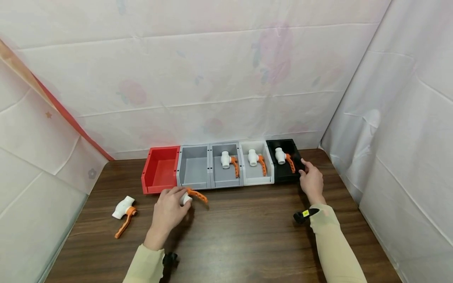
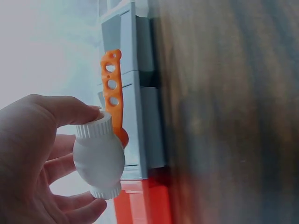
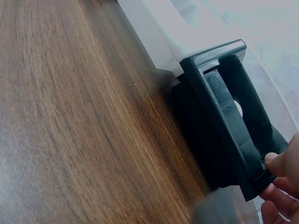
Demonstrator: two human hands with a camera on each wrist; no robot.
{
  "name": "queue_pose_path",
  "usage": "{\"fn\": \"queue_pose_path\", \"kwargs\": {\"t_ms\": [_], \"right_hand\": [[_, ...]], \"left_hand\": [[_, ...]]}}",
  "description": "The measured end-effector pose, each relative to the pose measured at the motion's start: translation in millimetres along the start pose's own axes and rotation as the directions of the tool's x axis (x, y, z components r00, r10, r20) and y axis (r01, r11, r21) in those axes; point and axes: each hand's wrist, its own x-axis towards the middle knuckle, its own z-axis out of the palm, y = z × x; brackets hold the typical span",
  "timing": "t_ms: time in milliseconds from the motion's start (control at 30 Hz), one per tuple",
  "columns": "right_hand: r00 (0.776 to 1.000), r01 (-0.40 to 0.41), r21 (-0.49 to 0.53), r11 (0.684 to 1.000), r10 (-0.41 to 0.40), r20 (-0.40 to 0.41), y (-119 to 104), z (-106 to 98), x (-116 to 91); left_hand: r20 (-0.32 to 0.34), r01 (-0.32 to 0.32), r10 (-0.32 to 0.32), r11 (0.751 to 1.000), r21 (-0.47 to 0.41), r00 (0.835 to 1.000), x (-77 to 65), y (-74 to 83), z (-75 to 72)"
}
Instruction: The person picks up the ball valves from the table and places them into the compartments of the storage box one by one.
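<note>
My left hand (image 1: 168, 211) holds a white ball valve (image 2: 99, 158) with an orange lever handle, above the table in front of the red bin and the left grey bin. In the left wrist view, the thumb is at the upper ribbed end and fingertips are at the lower one. At the far right of the row, my right hand (image 1: 312, 181) grips the right side wall of the black bin (image 3: 210, 126), thumb over the rim and fingers outside. Inside the black bin lies another valve (image 1: 280, 156).
Left of the black bin stand a white bin (image 1: 259, 180) and a grey bin (image 1: 226, 182), each containing one valve. Further left are an empty grey bin (image 1: 194, 167) and an empty red bin (image 1: 161, 171). One more valve (image 1: 124, 207) lies on the wooden table (image 1: 240, 236), left of my left hand.
</note>
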Motion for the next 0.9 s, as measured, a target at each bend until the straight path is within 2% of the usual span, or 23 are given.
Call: {"fn": "queue_pose_path", "kwargs": {"t_ms": [367,667,900], "right_hand": [[1.000,0.001,-0.003,1.000,-0.001,-0.016,1.4,3.2,1.0],[1.000,0.013,-0.002,1.000,-0.013,-0.017,1.5,3.0,0.1],[1.000,0.014,-0.004,1.000,-0.014,-0.022,2.7,3.6,0.4]], "left_hand": [[-0.073,-0.097,0.098,0.995,0.011,0.993,24.6,2.1,-18.9],[-0.059,-0.129,0.130,0.991,0.027,0.990,44.0,-0.5,-26.5],[-0.040,-0.182,0.185,0.981,0.060,0.982,60.2,-10.0,-24.6]]}}
